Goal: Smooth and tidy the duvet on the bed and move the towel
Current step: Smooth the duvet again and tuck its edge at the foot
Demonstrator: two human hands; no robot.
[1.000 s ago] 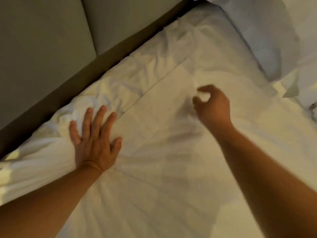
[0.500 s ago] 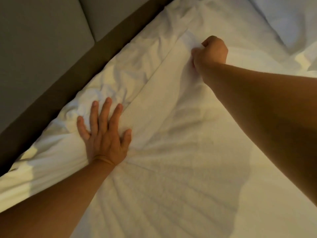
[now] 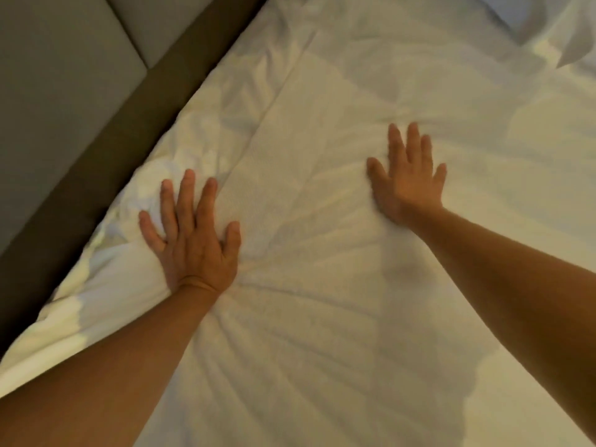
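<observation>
The white duvet [image 3: 354, 285] covers the bed, creased in a fan between the arms and bunched along its left edge beside the brown bed frame [image 3: 135, 130] and grey panel [image 3: 58, 101]. A pillow [image 3: 554, 24] lies at top right. Left hand [image 3: 193, 243] presses flat near that bunched edge, fingers spread, gripping nothing. Right hand [image 3: 409, 182] lies flat further in, fingers straight.

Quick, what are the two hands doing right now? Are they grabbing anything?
Left hand: open, fingers spread, pressing flat on the white duvet, grabbing nothing.
Right hand: open, fingers straight, flat on the duvet, grabbing nothing.
</observation>
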